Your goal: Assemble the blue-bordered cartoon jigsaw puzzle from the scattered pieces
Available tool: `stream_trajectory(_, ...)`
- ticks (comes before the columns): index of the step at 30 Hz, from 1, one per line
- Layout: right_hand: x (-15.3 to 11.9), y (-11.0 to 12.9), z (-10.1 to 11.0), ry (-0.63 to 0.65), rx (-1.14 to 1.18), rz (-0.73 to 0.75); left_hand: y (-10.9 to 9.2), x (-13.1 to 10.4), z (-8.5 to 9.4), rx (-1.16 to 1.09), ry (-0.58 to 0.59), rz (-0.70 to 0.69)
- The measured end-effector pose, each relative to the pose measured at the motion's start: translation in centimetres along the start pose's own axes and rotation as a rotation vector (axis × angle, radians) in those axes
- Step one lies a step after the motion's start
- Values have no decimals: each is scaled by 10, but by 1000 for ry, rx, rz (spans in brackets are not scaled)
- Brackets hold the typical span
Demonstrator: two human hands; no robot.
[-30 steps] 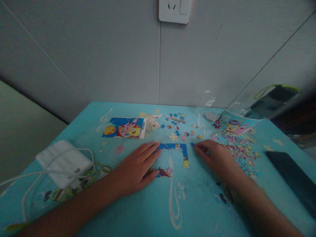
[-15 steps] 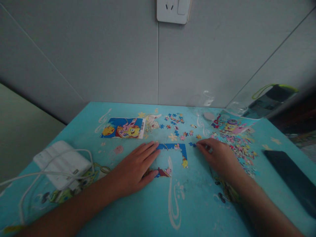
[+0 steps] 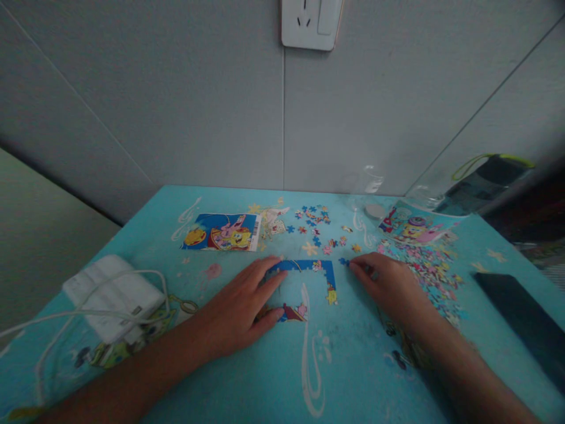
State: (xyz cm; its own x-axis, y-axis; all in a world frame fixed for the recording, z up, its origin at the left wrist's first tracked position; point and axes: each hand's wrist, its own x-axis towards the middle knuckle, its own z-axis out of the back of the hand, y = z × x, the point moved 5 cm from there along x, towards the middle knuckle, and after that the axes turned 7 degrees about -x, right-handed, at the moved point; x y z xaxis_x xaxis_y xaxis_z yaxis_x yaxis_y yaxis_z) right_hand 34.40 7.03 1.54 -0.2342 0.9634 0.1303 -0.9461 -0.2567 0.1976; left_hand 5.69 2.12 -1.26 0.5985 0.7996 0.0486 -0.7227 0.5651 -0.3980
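Smooth grey wall panels [image 3: 198,106] with thin seams rise behind a turquoise printed desk [image 3: 212,388], and a white socket plate [image 3: 311,23] is cut off by the top edge. The right hand [image 3: 388,277] has its grip closed at the fingertips, pinching a small blue jigsaw piece [image 3: 343,261] whose near end they hide. Just beside that grip, on its left, lies a joined puzzle border [image 3: 331,274], flat, knobbly along its inner edge. The left hand [image 3: 241,306] has its grip spread, fingers resting over the border's left part and thumb on a red-and-pink puzzle section [image 3: 294,312]; what lies under the palm is hidden.

Beyond the two grips are scattered loose pieces [image 3: 313,217] and a glossy picture card [image 3: 227,231]. Right of the right grip, its forearm partly covers a heap of pieces [image 3: 435,271], too small to tell apart; a crinkled printed sheet [image 3: 412,227] and a dark flat slab [image 3: 521,318] lie farther out. Left of the left grip sits a white boxy device [image 3: 115,297], crossed by a cable [image 3: 66,312].
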Motion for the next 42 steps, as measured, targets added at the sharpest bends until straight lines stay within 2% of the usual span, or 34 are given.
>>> stream_trajectory(15, 0, -1, -1, 36, 12, -17, -1, 1, 0, 22, 15, 11)
stream_trajectory(42, -1, -1, -4, 40, 29, -9, 0, 0, 0, 27, -44, -20)
